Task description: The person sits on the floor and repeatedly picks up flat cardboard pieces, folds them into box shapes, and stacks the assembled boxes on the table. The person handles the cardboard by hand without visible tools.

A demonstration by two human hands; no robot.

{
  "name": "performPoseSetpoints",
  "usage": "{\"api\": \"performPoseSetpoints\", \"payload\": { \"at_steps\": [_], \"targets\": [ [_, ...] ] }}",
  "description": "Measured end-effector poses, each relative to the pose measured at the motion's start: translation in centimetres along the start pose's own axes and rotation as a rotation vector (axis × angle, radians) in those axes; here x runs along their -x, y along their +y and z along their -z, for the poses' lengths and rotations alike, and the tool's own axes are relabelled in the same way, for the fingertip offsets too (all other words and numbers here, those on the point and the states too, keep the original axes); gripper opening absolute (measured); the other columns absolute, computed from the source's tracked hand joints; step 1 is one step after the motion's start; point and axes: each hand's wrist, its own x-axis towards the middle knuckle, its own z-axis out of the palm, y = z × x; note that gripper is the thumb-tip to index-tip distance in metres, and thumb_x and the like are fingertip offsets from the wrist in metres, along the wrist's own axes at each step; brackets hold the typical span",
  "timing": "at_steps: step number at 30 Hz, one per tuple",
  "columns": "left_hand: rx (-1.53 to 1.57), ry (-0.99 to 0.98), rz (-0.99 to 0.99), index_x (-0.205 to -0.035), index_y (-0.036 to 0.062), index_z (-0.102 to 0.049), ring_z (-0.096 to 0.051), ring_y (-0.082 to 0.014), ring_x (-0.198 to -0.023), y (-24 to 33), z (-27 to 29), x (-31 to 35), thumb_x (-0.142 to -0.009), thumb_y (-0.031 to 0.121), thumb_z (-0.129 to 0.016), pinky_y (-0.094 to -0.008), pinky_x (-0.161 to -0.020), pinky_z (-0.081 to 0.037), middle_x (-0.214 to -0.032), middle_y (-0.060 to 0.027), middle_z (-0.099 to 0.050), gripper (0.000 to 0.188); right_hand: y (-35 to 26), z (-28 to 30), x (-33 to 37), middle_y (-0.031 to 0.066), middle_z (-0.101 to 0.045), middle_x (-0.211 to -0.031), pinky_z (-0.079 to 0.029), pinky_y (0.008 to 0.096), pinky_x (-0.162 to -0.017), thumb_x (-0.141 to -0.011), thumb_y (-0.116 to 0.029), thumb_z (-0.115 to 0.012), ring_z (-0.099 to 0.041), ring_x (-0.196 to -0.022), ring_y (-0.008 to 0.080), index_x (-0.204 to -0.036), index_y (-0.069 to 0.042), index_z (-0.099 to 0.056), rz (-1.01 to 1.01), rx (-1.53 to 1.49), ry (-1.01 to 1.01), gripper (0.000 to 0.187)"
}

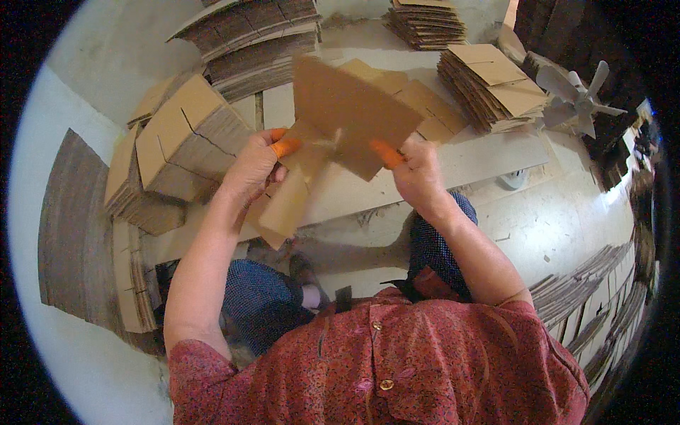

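The cardboard blank (pixel 347 113) is held up in front of you, above the surface (pixel 489 152), between both hands. It is flat, die-cut brown corrugated board, matte, w/ cut slots and flaps. The main panel tilts up and away from you; a narrower flap (pixel 287 205) hangs down toward your lap on the left side. The long axis runs approx. from lower left to upper right.

Your left hand (pixel 251 170) is clamped on the blank's left edge, where the flap joins the main panel. Your right hand (pixel 418 173) is clamped on the lower right edge of the main panel. The hands are apart, w/ the blank spanning the gap; the main panel lies up and forward of both. The left hand is nearer the hanging flap; the right is nearer the main panel. Orange finger cots (pixel 287 147) cover fingertips on both hands.

Around the blank:
- Left: a stack of folded blanks (pixel 177 142), corrugated edges showing, leaning in a block.
- Far side: taller flat stacks (pixel 255 35), plus a further stack (pixel 492 85) to the right on the surface.
- Right, past the surface: a fan (pixel 577 99) w/ pale blades.
- Floor (pixel 559 227): pale and smooth, w/ more flat board (pixel 595 297) fanned out at lower right.
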Motion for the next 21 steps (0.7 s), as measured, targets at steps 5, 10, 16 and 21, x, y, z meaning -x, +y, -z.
{"api": "performPoseSetpoints", "payload": {
  "at_steps": [5, 10, 16, 21],
  "targets": [
    [-0.054, -0.027, -0.025, -0.112, 0.0008, -0.056, -0.052, -0.0074, -0.062, -0.3, 0.8, -0.2, -0.089, 0.038, -0.055, -0.0221, -0.054, -0.044, -0.089, -0.0033, -0.056, 0.044, 1.3, -2.2, 0.3, 0.0267, -0.053, -0.064, -0.039, 0.0416, -0.047, -0.082, -0.013, -0.062, -0.05, -0.054, 0.0417, -0.072, 0.006, -0.058, 0.045, 0.114, -0.116, 0.022],
    [0.491, -0.174, -0.337, -0.138, 0.0028, -0.031, -0.039, -0.0246, -0.124, -5.3, 1.4, 3.7, -0.07, 0.078, -0.042, -0.0405, -0.104, -0.031, -0.136, -0.0109, -0.038, 0.102, 3.8, -3.8, 0.4, 0.0257, -0.056, -0.07, -0.045, 0.0442, -0.052, -0.082, -0.014, -0.059, -0.054, -0.064, 0.0449, -0.076, 0.002, -0.059, -0.061, 0.135, -0.09, 0.018],
    [-0.198, 0.31, -0.353, -0.114, -0.0036, -0.052, -0.052, -0.0208, -0.106, -11.7, -3.0, 7.7, -0.085, 0.011, -0.063, -0.0331, -0.092, -0.039, -0.117, -0.0111, -0.055, 0.034, 4.5, -4.5, 0.0, 0.0223, -0.059, -0.069, -0.044, 0.0487, -0.055, -0.084, -0.027, -0.058, -0.056, -0.065, 0.0437, -0.082, -0.002, -0.058, 0.034, 0.229, -0.285, 0.025],
    [-0.115, 0.505, -0.422, -0.094, -0.0065, -0.062, -0.056, -0.0134, -0.085, -11.1, -3.4, 6.5, -0.087, 0.016, -0.062, -0.0292, -0.077, -0.045, -0.094, -0.0072, -0.064, 0.023, 8.6, 0.5, -3.0, 0.0212, -0.056, -0.11, -0.042, 0.0444, -0.087, -0.086, -0.044, -0.055, -0.051, -0.105, 0.0382, -0.111, -0.003, -0.056, 0.008, 0.479, 0.013, 0.048]
  ]
}}
